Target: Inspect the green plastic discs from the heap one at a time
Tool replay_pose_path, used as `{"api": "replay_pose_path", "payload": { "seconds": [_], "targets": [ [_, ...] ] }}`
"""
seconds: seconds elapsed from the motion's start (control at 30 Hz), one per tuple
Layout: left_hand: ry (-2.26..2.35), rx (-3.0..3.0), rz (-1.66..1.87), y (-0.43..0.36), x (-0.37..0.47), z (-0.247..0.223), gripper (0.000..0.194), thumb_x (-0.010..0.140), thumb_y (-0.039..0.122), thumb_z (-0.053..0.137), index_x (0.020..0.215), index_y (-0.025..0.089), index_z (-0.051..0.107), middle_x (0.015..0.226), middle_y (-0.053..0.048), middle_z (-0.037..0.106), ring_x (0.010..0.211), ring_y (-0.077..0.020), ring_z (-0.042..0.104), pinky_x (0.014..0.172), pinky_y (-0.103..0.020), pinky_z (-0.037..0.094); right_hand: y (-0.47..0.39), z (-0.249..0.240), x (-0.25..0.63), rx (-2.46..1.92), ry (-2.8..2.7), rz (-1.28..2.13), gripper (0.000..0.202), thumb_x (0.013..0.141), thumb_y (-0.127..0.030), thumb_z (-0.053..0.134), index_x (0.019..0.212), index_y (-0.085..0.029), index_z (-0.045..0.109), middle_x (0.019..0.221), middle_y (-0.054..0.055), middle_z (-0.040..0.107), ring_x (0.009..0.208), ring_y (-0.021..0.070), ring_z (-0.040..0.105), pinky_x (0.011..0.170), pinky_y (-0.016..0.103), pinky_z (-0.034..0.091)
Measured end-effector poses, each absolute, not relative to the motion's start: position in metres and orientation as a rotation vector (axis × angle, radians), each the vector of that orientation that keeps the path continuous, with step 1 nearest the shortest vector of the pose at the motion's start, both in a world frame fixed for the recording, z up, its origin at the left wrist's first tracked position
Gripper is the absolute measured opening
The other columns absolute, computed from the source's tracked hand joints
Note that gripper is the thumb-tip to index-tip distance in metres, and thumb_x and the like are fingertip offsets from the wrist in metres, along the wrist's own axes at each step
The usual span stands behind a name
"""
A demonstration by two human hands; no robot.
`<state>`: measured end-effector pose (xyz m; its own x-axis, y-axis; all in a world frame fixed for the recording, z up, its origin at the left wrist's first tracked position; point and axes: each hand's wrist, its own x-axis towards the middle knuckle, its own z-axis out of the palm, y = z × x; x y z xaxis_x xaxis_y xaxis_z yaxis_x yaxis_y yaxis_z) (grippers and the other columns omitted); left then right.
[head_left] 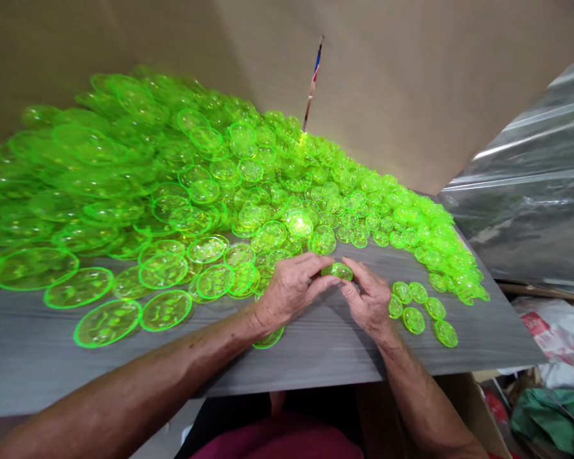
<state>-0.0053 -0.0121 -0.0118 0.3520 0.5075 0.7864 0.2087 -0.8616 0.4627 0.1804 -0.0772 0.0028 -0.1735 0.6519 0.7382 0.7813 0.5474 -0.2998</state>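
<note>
Between my two hands, above the grey table (pixel 325 347), is a round, see-through neon-green plastic disc (pixel 338 271). My left hand (pixel 294 287) pinches its left edge with thumb and fingers. On the opposite edge my right hand (pixel 367 293) grips it the same way. A big heap of similar green discs (pixel 249 169) spreads behind both hands, larger-looking ones at the left. Several loose discs (pixel 414 320) lie flat to the right of my right hand. One disc (pixel 268 338) is partly hidden under my left wrist.
A brown board wall (pixel 387 76) rises behind the heap, with a narrow slit (pixel 313 83) showing colours. Clear plastic sheeting (pixel 530 197) hangs at the right. White bags (pixel 557 338) and a green bag (pixel 550 417) lie beyond the table's right edge, near a cardboard box (pixel 469 414).
</note>
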Motion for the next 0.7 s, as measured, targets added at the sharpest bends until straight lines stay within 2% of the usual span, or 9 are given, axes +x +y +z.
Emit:
{"api": "replay_pose_path", "payload": {
  "seconds": [0.2, 0.43, 0.57, 0.7],
  "targets": [
    [0.666, 2.359, 1.494, -0.016, -0.0028, -0.0111, 0.028, 0.103, 0.034, 0.057, 0.107, 0.013, 0.075, 0.087, -0.008, 0.078, 0.073, -0.0155, 0.073, 0.068, -0.027, 0.061, -0.0799, -0.0024, 0.1776, -1.174, -1.901, -0.259, 0.042, 0.102, -0.028, 0.059, 0.143, -0.024, 0.061, 0.116, 0.009, 0.08, 0.098, 0.0212, 0.079, 0.085, 0.032, 0.066],
    [0.763, 2.138, 1.427, -0.0177, -0.0003, -0.0079, 0.021, 0.1, 0.028, 0.062, 0.103, 0.013, 0.077, 0.079, -0.006, 0.078, 0.066, -0.0141, 0.069, 0.063, -0.026, 0.057, -0.078, 0.0009, 0.1763, -1.152, -1.948, -0.303, 0.043, 0.103, -0.027, 0.056, 0.146, -0.025, 0.056, 0.117, 0.011, 0.076, 0.106, 0.0228, 0.075, 0.089, 0.037, 0.066],
    [0.794, 2.029, 1.427, -0.0188, 0.0008, -0.0108, 0.018, 0.095, 0.028, 0.067, 0.099, 0.014, 0.078, 0.076, -0.005, 0.077, 0.063, -0.0136, 0.066, 0.061, -0.025, 0.053, -0.0767, 0.001, 0.1777, -1.123, -2.032, -0.36, 0.059, 0.098, -0.033, 0.067, 0.153, -0.022, 0.048, 0.125, 0.016, 0.07, 0.115, 0.0274, 0.071, 0.096, 0.042, 0.065],
    [0.704, 1.797, 1.336, -0.0177, 0.0019, -0.0111, 0.017, 0.087, 0.028, 0.073, 0.096, 0.015, 0.079, 0.076, -0.004, 0.077, 0.065, -0.013, 0.066, 0.062, -0.025, 0.053, -0.0777, -0.0014, 0.1788, -1.184, -2.019, -0.429, 0.065, 0.096, -0.024, 0.067, 0.156, -0.021, 0.043, 0.127, 0.016, 0.07, 0.118, 0.0284, 0.071, 0.098, 0.043, 0.064]
  ]
}}
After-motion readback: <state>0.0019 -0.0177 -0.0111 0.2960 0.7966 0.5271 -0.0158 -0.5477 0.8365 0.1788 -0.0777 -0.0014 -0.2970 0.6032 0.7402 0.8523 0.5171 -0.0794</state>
